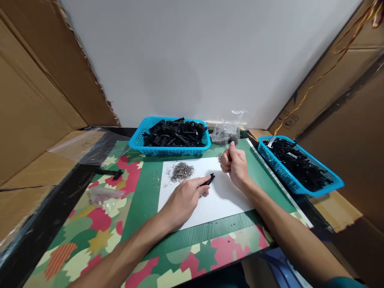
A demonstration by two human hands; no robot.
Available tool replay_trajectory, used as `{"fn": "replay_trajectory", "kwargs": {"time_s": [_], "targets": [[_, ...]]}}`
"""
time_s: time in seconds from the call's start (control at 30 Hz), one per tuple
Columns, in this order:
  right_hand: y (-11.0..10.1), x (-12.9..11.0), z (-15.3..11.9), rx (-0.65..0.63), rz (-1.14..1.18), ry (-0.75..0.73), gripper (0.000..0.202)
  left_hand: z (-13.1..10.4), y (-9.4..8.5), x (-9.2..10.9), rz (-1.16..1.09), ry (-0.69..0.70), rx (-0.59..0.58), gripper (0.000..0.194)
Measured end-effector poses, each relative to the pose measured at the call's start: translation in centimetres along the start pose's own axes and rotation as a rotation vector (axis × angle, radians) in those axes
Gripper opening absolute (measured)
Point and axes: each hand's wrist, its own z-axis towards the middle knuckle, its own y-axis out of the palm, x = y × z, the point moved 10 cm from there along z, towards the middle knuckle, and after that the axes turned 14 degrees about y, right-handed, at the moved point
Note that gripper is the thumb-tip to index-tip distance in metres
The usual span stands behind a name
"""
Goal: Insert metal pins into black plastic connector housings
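Over the white sheet (231, 200), my left hand (189, 194) grips a small black plastic part (211, 179), whose forked end sticks out past the fingertips toward the right. My right hand (235, 162) is raised at the sheet's upper right, its fingers curled and thumb pressed on top; what it pinches, if anything, is too small to make out. A pile of small metal pieces (181, 171) lies on the sheet beyond my left hand. A smaller pile (220, 157) shows just left of my right hand.
A blue basket (169, 151) of black parts stands at the back, another (277, 170) at the right. Between them lies a clear bag (225, 134). A black tool (117, 174) and a small plastic bag (105, 195) are at the left. Cardboard walls flank the table.
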Motion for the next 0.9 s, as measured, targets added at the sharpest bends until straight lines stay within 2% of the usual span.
{"fn": "replay_trajectory", "kwargs": {"time_s": [0.1, 0.3, 0.47, 0.67, 0.9], "targets": [[1.0, 0.3, 0.0, -0.075, -0.327, 0.023, 0.071, -0.2, 0.1, 0.2, 0.001, 0.048, 0.009, 0.041], [1.9, 0.7, -1.3, -0.253, -0.794, 0.024, 0.04, -0.4, 0.4, 0.4, -0.035, 0.078, 0.011, 0.036], [2.4, 0.6, -1.7, -0.31, -0.895, -0.002, 0.026, -0.6, 0.8, 0.2, -0.055, 0.051, -0.013, 0.038], [2.3, -0.1, -2.1, -0.319, -0.967, -0.039, 0.023, -0.4, 0.8, 0.4, 0.026, 0.061, -0.032, 0.036], [2.4, 0.2, -2.3, -0.307, -1.005, -0.062, 0.02, -0.4, 0.7, 0.4, 0.04, 0.052, -0.028, 0.041]]}}
